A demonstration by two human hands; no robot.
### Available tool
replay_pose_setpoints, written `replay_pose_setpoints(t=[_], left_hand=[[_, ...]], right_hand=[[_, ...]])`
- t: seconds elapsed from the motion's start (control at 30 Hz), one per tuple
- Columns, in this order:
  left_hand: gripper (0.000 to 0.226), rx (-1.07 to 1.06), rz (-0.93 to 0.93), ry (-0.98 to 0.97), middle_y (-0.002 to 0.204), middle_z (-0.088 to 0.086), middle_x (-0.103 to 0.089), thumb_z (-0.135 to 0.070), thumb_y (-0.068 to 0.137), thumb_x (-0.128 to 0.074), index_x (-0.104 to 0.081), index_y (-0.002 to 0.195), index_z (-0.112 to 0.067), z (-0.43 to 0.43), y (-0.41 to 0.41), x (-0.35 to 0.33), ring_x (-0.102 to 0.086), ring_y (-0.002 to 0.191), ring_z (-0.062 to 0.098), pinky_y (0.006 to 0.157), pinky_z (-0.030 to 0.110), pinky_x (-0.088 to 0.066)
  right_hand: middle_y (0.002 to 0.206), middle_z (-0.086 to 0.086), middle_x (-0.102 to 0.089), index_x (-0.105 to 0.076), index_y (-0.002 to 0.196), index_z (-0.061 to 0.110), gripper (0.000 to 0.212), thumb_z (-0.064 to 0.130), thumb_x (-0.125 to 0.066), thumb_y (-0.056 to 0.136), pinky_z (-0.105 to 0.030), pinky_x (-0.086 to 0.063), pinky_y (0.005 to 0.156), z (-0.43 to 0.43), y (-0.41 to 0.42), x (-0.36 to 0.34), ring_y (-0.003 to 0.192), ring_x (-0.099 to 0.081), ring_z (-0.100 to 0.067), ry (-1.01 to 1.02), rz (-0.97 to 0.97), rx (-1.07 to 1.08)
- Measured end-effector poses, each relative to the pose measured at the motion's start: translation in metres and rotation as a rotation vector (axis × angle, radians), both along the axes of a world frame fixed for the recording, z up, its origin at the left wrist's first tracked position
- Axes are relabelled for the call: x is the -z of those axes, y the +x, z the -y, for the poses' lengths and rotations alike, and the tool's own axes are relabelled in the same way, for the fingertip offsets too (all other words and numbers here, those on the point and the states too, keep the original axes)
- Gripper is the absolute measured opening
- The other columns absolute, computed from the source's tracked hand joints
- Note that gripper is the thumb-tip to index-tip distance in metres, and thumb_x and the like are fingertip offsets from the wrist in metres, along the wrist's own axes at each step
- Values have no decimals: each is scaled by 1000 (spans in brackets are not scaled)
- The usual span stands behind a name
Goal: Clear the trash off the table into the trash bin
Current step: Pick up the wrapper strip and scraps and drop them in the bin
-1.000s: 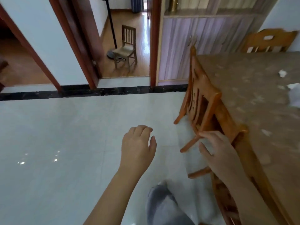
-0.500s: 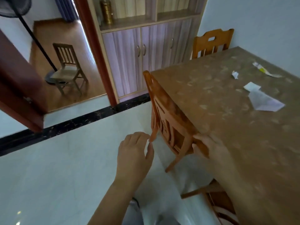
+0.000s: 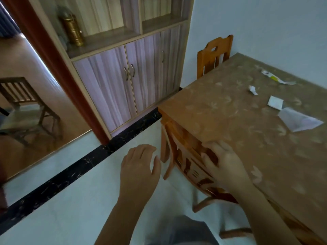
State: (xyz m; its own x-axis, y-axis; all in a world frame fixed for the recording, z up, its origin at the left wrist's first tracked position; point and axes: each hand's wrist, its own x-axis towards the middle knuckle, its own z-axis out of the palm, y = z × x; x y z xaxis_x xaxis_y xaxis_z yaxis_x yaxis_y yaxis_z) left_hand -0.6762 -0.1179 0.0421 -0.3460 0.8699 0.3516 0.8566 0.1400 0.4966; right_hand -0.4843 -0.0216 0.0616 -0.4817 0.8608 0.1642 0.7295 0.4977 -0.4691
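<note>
Risk: left hand [image 3: 139, 167], right hand [image 3: 224, 161] both loose and empty, right at table [image 3: 221, 121] edge by chair [image 3: 187, 167]; scraps [image 3: 299, 121] lie far across table, bin unseen, so a hasty reach could flick paper floorward.

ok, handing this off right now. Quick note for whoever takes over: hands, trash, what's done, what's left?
Left hand: open, empty, over the floor.
Right hand: at the table edge, on the back of the tucked-in chair. It holds no trash; I can't tell if it grips the chair.
Trash, all on the far part of the table: wrapper, crumpled scrap, small white paper, larger sheet next to it.
Bin: not in view.
Done: nothing in hand yet.
Left: find the bin and move all four pieces into it.
</note>
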Motion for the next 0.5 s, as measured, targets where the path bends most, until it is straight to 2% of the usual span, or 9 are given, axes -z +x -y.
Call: replay_pose_setpoints(t=[0.13, 0.23, 0.37, 0.5], left_hand=[[37, 20, 33, -25, 87, 11, -71, -30, 82, -41, -67, 92, -5, -40, -50, 13, -66, 79, 24, 74, 29, -45], [36, 59, 38, -33, 86, 10, -70, -30, 82, -41, -67, 92, -6, -80, -87, 20, -65, 80, 23, 73, 29, -46], [32, 98, 4, -29, 83, 12, -69, -25, 82, -44, -66, 92, -3, -147, -142, 23, -64, 78, 26, 71, 35, -52], [30, 145, -66, -24, 81, 10, -67, -23, 83, -44, -65, 91, -3, -216, -191, 6, -60, 74, 23, 64, 31, -51]], right_hand=[[99, -2, -61, -60, 101, 14, 21, 14, -62, 80, -15, -36, 68, -30, -55, 12, 85, -55, -15, -34, 17, -44], [97, -2, -60, -60, 102, 15, 20, 19, -57, 83, -25, -47, 67, -66, -86, 20, 84, -55, -18, -56, 26, 2], [97, -8, -60, -61, 99, 9, 21, 21, -53, 84, -35, -49, 70, -136, -133, 31, 86, -56, -24, -33, 9, 42], [102, -10, -61, -62, 101, 8, 40, 33, -38, 82, -38, -51, 72, -207, -180, 32, 90, -51, -16, -46, 49, -6]])
